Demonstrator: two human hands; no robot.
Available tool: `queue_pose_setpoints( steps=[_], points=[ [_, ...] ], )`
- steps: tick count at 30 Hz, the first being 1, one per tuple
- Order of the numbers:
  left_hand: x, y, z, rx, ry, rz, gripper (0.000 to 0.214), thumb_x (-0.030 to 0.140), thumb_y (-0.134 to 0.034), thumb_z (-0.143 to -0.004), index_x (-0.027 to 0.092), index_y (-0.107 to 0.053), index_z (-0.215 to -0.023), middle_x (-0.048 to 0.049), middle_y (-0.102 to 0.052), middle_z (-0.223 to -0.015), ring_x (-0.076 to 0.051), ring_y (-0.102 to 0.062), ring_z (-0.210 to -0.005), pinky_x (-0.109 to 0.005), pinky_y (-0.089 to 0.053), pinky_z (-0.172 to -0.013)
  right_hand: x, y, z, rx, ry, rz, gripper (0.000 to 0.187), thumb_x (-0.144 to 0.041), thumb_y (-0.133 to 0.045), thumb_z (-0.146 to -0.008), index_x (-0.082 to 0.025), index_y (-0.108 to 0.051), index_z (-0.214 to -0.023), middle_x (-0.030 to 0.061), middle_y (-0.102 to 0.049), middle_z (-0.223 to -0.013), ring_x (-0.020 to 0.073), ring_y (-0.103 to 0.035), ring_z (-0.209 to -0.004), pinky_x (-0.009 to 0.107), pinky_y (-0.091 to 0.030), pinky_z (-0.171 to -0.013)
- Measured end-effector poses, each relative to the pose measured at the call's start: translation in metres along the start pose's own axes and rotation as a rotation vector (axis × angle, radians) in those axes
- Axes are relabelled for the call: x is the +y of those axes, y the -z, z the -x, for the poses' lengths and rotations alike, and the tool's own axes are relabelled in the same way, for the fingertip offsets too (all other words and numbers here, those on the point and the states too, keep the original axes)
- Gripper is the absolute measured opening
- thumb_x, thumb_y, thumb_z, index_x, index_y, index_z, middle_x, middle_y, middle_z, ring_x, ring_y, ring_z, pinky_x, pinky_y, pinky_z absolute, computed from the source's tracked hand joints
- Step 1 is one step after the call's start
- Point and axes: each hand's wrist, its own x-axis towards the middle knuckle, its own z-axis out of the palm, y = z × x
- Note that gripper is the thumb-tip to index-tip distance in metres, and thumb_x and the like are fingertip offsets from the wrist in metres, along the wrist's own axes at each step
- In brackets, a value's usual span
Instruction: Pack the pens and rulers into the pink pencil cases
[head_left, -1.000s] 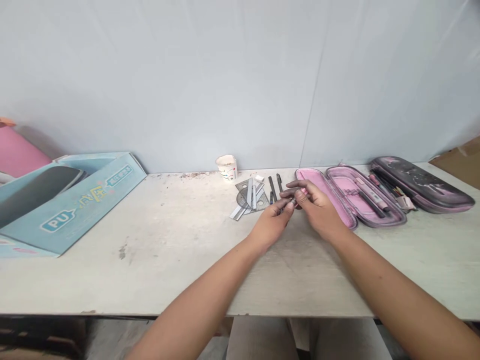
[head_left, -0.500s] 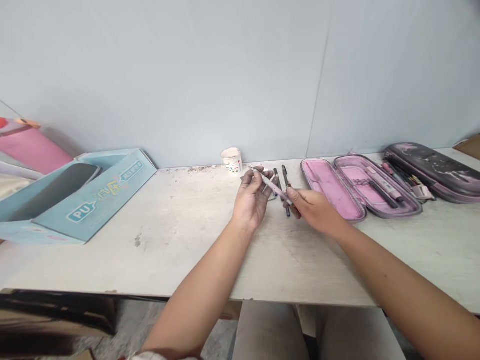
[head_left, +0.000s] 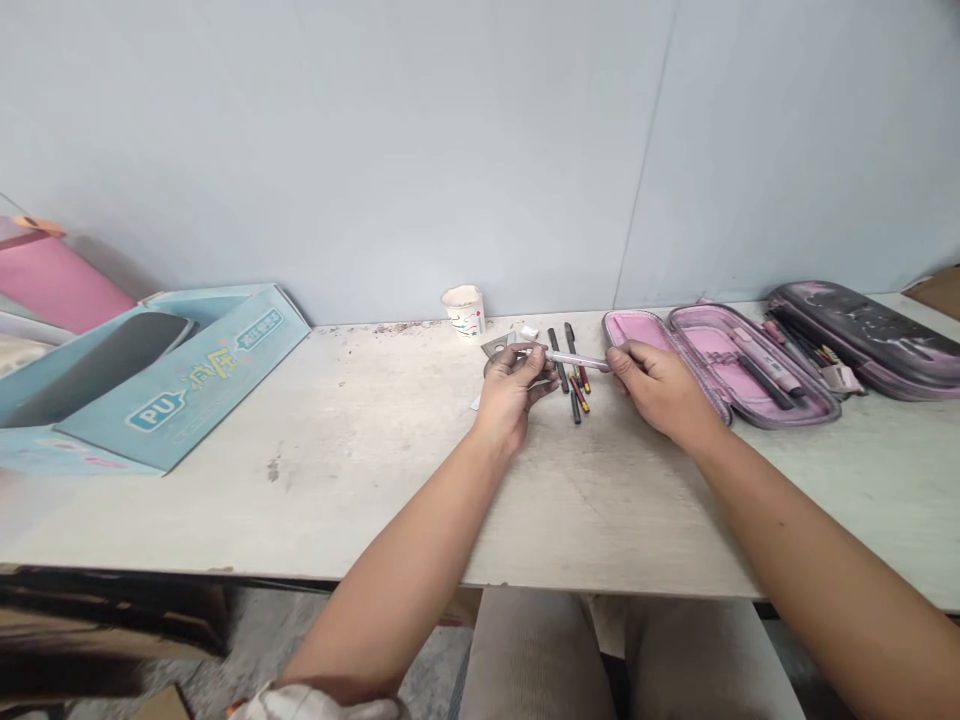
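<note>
A slim pale pink pen [head_left: 576,358] lies almost level between my two hands above the table. The thumb and fingers of my left hand [head_left: 511,392] pinch its tip end. At the other end, my right hand [head_left: 651,385] is closed on the barrel, hiding that tip. Beneath and just behind the pen, dark pens [head_left: 556,352] and short red-and-yellow pencils or crayons [head_left: 581,384] rest on the table. A grey triangular set square [head_left: 496,346] shows partly behind my left hand.
A paper cup [head_left: 464,311] stands near the wall. To the right lies an unzipped pink pencil case [head_left: 817,405] with markers inside, beside a dark pencil case [head_left: 862,335]. A blue cardboard box [head_left: 202,385] sits on the left of the table [head_left: 360,490].
The pen has swung from a slant to nearly level. My right hand has moved right and slightly up, uncovering more of the pens and pencils behind.
</note>
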Motion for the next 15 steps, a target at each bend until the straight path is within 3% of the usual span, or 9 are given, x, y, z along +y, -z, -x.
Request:
queue_pose_setpoints(
  steps=[2,4,8,12,15],
  points=[
    [-0.0003,0.0005,-0.0003,-0.004,-0.003,-0.003,0.027,0.029,-0.072,-0.067,0.017,-0.054,-0.083,0.0033,-0.057,-0.068,-0.008,-0.057,-0.062,-0.026,-0.05,-0.066,0.0022,0.0008,-0.0011,0.027,0.064,-0.034,0.028,-0.046,-0.049,-0.082,-0.02,-0.058,-0.088,0.0008,-0.06,-0.078,0.0128,-0.05,-0.066,0.026,-0.037,-0.06],
    [-0.0004,0.001,-0.0007,-0.002,-0.011,-0.003,0.026,0.028,-0.071,-0.068,0.017,-0.054,-0.084,0.0031,-0.058,-0.069,-0.008,-0.057,-0.062,-0.026,-0.05,-0.066,0.0052,0.001,-0.0023,0.019,0.067,-0.132,0.034,-0.046,-0.054,-0.079,-0.021,-0.055,-0.103,0.0021,-0.061,-0.089,0.0127,-0.052,-0.07,0.025,-0.039,-0.061],
    [-0.0008,0.0007,-0.0003,-0.004,-0.001,-0.007,0.025,0.027,-0.071,-0.069,0.017,-0.053,-0.083,0.003,-0.058,-0.069,-0.008,-0.058,-0.063,-0.026,-0.051,-0.066,0.0087,0.0012,-0.0028,-0.069,-0.05,-0.169,0.034,-0.051,-0.047,-0.082,-0.019,-0.057,-0.085,-0.0016,-0.055,-0.063,0.0106,-0.046,-0.055,0.024,-0.035,-0.052],
    [-0.0012,-0.0006,0.0014,-0.01,0.018,-0.003,0.023,0.027,-0.07,-0.07,0.018,-0.052,-0.083,0.0032,-0.059,-0.069,-0.009,-0.059,-0.063,-0.026,-0.051,-0.066,0.0079,0.0013,-0.0023,-0.009,-0.043,-0.326,0.034,-0.047,-0.057,-0.076,-0.023,-0.051,-0.099,-0.0035,-0.054,-0.072,0.0085,-0.044,-0.054,0.022,-0.032,-0.047],
    [-0.0013,-0.0014,0.0023,-0.014,0.021,-0.002,0.023,0.026,-0.07,-0.07,0.018,-0.053,-0.082,0.0031,-0.059,-0.068,-0.009,-0.059,-0.062,-0.025,-0.051,-0.065,0.0078,0.0006,-0.0018,-0.046,-0.121,-0.328,0.03,-0.05,-0.05,-0.08,-0.021,-0.05,-0.085,-0.005,-0.048,-0.06,0.0079,-0.04,-0.048,0.021,-0.03,-0.043]
  ],
)
